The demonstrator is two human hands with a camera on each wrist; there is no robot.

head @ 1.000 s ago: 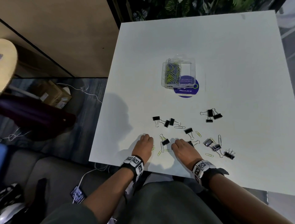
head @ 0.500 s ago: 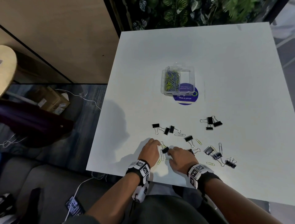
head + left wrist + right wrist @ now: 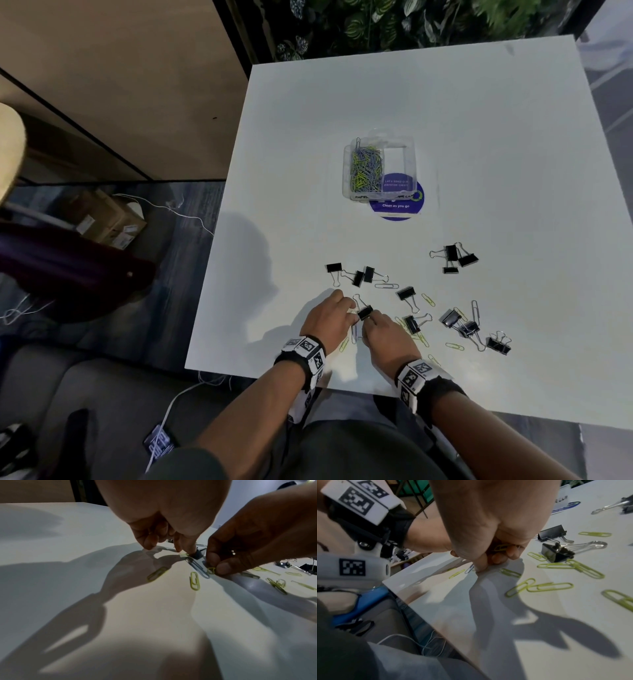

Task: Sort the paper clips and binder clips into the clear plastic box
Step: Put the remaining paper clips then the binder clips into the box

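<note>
Eleven black binder clips with silver wire handles lie on the white square table (image 3: 479, 137), all on the near side of the clear plastic box (image 3: 379, 168). Three of them (image 3: 356, 274) sit together nearer than the box and to its left, three more (image 3: 454, 258) nearer and to its right, two single ones (image 3: 406, 293) between these groups and the person, and three (image 3: 469, 329) far to the right near the table edge. The eleventh black binder clip (image 3: 365, 312) is between both hands.

The box has two compartments. Its left compartment holds a heap of yellow-green and grey paper clips (image 3: 366, 169), too many to count; the right one shows only the round blue sticker (image 3: 397, 205) under the box.

The left hand (image 3: 329, 320) has its fingers bent down, with the tips touching the table beside that clip; I cannot tell if it grips it. The right hand (image 3: 493, 536) is curled and pinches one yellow-green paper clip (image 3: 500, 547) between thumb and fingers. At least eight loose paper clips lie around the hands, among them one long grey paper clip (image 3: 199, 566).
</note>
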